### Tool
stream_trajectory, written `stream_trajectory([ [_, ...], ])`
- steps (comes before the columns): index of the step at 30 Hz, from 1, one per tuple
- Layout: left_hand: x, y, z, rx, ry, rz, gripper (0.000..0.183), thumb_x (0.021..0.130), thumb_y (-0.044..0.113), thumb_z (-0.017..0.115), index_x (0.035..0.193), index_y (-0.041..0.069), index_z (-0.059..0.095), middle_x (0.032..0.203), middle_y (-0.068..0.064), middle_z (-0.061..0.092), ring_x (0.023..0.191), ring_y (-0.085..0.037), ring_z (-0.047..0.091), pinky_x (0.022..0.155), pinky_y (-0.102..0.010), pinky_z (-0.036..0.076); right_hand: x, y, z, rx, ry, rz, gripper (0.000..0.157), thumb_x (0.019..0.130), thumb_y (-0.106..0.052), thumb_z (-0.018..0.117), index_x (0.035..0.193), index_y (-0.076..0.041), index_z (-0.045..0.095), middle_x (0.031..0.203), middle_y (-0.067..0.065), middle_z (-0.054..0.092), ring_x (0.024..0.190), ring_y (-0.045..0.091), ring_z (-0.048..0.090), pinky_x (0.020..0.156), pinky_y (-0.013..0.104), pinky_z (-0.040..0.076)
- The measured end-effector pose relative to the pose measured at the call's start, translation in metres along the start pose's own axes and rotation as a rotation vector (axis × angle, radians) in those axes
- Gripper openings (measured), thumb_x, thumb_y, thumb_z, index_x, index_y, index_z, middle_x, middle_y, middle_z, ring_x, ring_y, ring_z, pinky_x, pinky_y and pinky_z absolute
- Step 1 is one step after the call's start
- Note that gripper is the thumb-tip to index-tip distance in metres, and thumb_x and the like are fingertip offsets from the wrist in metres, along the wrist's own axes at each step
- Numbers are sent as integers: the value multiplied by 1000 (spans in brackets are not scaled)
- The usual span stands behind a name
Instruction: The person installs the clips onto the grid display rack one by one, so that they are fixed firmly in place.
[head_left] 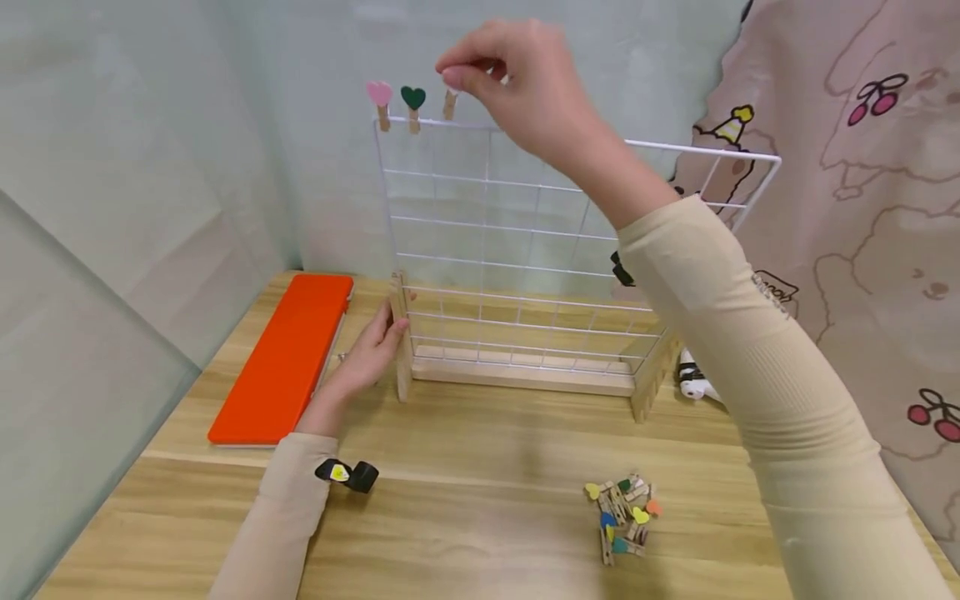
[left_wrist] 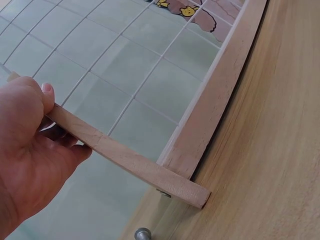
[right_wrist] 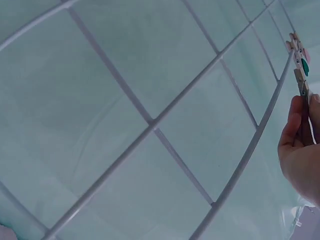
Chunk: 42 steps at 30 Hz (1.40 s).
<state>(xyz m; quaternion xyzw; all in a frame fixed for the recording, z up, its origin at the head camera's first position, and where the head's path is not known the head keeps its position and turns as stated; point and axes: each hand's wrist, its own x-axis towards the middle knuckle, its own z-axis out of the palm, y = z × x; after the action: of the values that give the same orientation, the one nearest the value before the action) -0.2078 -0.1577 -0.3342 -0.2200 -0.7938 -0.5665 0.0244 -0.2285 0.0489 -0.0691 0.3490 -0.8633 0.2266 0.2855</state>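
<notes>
My right hand (head_left: 528,87) pinches a small wooden clothespin (head_left: 450,105) by its upper end. That clothespin's lower end is right at the top wire of a white wire grid rack (head_left: 486,181), and my fingers hide most of its head. Left of it, a clothespin with a pink heart (head_left: 380,94) and one with a dark green heart (head_left: 413,98) stand clipped on the same wire. Low on the rack's left side, my left hand (head_left: 367,354) grips the upright wooden side post (head_left: 403,367). In the left wrist view, thumb and fingers lie on either side of this post (left_wrist: 127,162).
Several loose clothespins with coloured hearts (head_left: 621,517) lie in a pile at the front right of the wooden table (head_left: 450,492). An orange-red flat case (head_left: 288,358) lies left of the rack. A white object with black parts (head_left: 693,379) is behind my right sleeve.
</notes>
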Motion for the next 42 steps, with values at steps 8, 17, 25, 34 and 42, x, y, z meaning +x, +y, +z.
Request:
stream_trajectory([
  [8, -1, -1, 0, 0, 3, -11, 43, 94, 8, 31, 135, -1, 20, 138, -24, 18, 122, -31, 23, 99, -49, 21, 2, -3, 4, 49, 17, 92, 22, 80, -29, 57, 94, -17, 69, 93, -3, 65, 73, 4, 52, 68, 15, 41],
  [17, 4, -29, -2, 61, 13, 37, 47, 93, 21, 34, 137, 9, 21, 140, -13, 24, 126, -24, 23, 100, -45, 21, 3, -7, 5, -39, -40, 97, 24, 83, -30, 55, 97, -17, 68, 96, -5, 65, 73, 3, 52, 69, 14, 41],
  [25, 1, -1, -1, -13, -20, 4, 43, 94, 10, 33, 134, -1, 21, 138, -23, 21, 121, -35, 24, 98, -50, 21, 2, -8, 6, -68, -45, 68, 23, 83, -29, 54, 96, -16, 69, 96, -5, 65, 75, 2, 52, 70, 13, 41],
  [34, 0, 2, 0, 0, -26, -18, 44, 94, 12, 32, 135, -1, 20, 138, -23, 20, 123, -35, 23, 99, -49, 21, -7, 3, 14, -26, 45, -13, 27, 84, -33, 52, 102, -17, 66, 97, -9, 64, 77, -2, 52, 70, 10, 38],
  [42, 2, -6, 1, -22, -27, -4, 44, 94, 11, 33, 135, 1, 20, 139, -21, 19, 124, -33, 21, 100, -49, 19, -45, 20, 10, 91, 236, -234, 24, 84, -24, 56, 100, -8, 65, 95, 1, 65, 78, 6, 56, 70, 15, 42],
])
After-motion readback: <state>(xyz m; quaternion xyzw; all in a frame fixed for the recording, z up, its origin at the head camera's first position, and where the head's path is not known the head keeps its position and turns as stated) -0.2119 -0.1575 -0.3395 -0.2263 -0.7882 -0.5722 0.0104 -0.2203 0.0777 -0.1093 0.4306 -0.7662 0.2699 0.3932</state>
